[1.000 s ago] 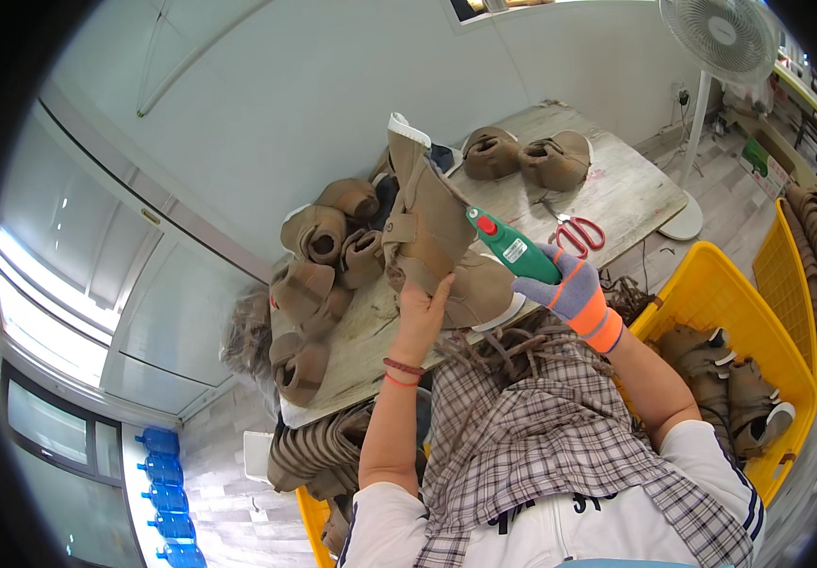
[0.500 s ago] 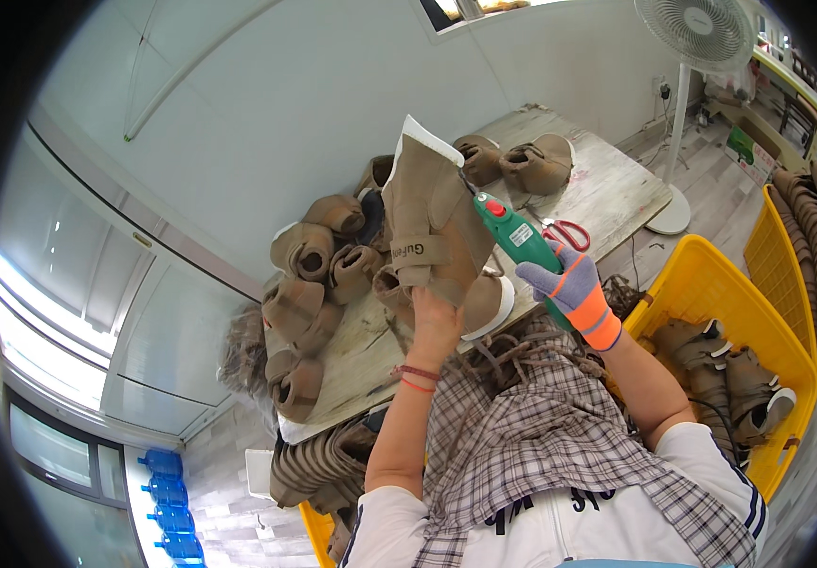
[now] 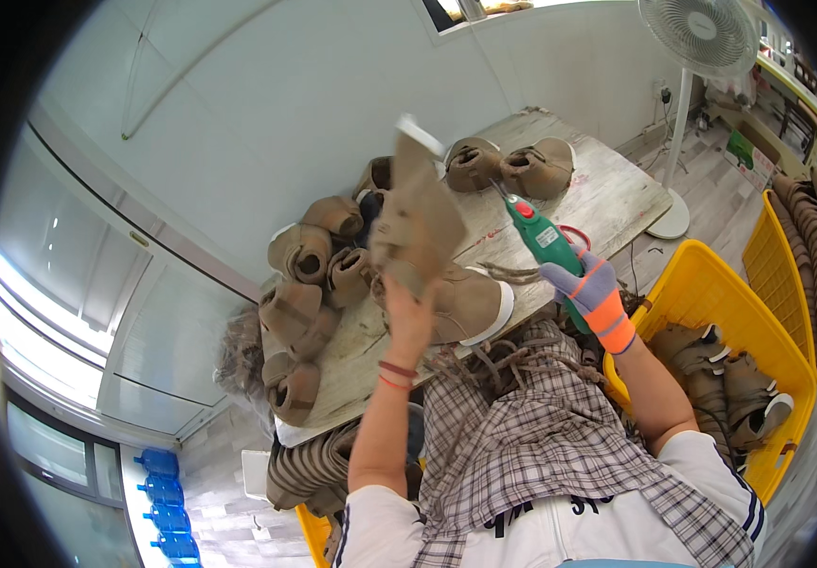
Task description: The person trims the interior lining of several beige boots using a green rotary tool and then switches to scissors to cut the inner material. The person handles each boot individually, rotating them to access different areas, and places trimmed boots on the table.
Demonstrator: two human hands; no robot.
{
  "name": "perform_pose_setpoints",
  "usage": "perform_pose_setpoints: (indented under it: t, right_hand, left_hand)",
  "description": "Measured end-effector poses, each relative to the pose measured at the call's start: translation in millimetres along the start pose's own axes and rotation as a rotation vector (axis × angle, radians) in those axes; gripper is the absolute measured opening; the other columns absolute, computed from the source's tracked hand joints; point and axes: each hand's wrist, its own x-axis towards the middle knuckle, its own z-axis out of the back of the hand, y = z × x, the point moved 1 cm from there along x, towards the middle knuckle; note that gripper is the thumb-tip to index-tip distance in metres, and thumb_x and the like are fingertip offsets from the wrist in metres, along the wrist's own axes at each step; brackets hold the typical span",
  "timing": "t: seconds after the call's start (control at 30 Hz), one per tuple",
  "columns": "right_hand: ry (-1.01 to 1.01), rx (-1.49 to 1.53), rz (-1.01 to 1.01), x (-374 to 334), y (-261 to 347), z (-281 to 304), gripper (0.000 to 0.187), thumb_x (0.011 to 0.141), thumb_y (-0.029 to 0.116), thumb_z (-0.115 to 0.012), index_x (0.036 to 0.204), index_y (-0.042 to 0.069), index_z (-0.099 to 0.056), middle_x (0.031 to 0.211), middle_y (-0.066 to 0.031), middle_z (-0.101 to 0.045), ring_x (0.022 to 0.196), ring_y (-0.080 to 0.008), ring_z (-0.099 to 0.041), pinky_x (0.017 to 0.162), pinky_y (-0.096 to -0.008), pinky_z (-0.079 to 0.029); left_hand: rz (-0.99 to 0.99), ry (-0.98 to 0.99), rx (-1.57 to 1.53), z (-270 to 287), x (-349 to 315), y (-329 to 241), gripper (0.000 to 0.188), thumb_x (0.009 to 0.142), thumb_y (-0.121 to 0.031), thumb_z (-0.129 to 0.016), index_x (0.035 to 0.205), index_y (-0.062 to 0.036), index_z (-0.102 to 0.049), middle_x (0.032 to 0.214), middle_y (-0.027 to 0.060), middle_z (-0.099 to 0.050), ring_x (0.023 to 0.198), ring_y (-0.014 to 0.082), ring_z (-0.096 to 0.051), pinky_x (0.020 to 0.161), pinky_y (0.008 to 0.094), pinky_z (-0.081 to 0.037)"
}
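Note:
My bare left hand is closed around the lower end of a brown shoe upper. The upper stands tilted above the table, white-edged end upward, slightly smeared by motion. In my right hand, which wears a grey and orange glove, is a green electric hand tool with a red button and a thin metal tip. Its tip points up and left, apart from the held upper. Another brown shoe upper with a white edge lies close beside my left hand. Red-handled scissors show partly behind the tool.
Several brown uppers line the left of the worn wooden table; two more sit at its far side. A yellow basket of uppers stands at right, a white fan behind. Stacked uppers are below the table's near edge.
My left hand has moved left and down with the shoe upper, which has turned. The tool in my right hand has drawn away to the right, opening a gap between them.

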Motion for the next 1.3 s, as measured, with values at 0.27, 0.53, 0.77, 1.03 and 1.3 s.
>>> perform_pose_setpoints:
  t: [0.27,0.53,0.77,1.03,1.3]
  right_hand:
    - [-0.052,-0.113,-0.066,-3.1,-22.5,27.0,0.043,0.077,0.022,-0.077,0.108,-0.002,-0.060,0.070,0.0017,-0.058,0.054,-0.0037,-0.050,0.049,-0.0196,-0.040]
    - [-0.043,-0.130,-0.137,-12.4,-38.4,40.5,0.032,0.079,0.019,-0.075,0.100,0.000,-0.060,0.068,0.0013,-0.057,0.052,-0.0046,-0.048,0.047,-0.0200,-0.038]
    - [-0.046,-0.150,-0.127,-16.8,-40.7,27.6,0.035,0.078,0.021,-0.076,0.101,-0.001,-0.061,0.068,0.0009,-0.057,0.052,-0.0044,-0.049,0.048,-0.0198,-0.038]
    - [-0.033,-0.168,-0.137,-16.1,-40.2,29.5,0.040,0.078,0.021,-0.076,0.105,-0.002,-0.060,0.069,0.0007,-0.058,0.053,-0.0044,-0.050,0.048,-0.0198,-0.040]
    - [-0.027,-0.187,-0.168,-17.4,-51.1,25.4,0.042,0.077,0.022,-0.077,0.106,-0.003,-0.060,0.070,0.0013,-0.059,0.054,-0.0039,-0.050,0.050,-0.0201,-0.040]
  left_hand:
    - [-0.145,-0.478,0.611,93.7,123.4,94.1,0.027,0.082,-0.014,-0.065,0.102,0.0031,-0.058,0.101,0.0168,-0.057,0.094,0.0321,-0.055,0.084,0.0374,-0.043]
    - [-0.391,0.384,0.609,70.0,4.7,129.7,0.035,0.071,-0.031,-0.075,0.086,-0.0002,-0.065,0.102,0.0126,-0.061,0.116,0.0286,-0.049,0.102,0.0418,-0.033]
    - [-0.200,0.508,0.565,66.6,18.0,59.8,0.038,0.064,-0.030,-0.079,0.077,0.0002,-0.061,0.080,0.0077,-0.061,0.104,0.0256,-0.052,0.099,0.0410,-0.034]
    - [0.591,0.120,-0.599,31.4,8.6,99.9,0.030,0.081,-0.026,-0.074,0.085,-0.0005,-0.058,0.085,0.0032,-0.064,0.072,0.0074,-0.055,0.061,0.0242,-0.045]
    - [0.418,0.104,0.409,-10.5,-52.3,157.6,0.042,0.081,-0.033,-0.067,0.083,0.0058,-0.051,0.081,0.0281,-0.059,0.078,0.0417,-0.058,0.069,0.0421,-0.046]
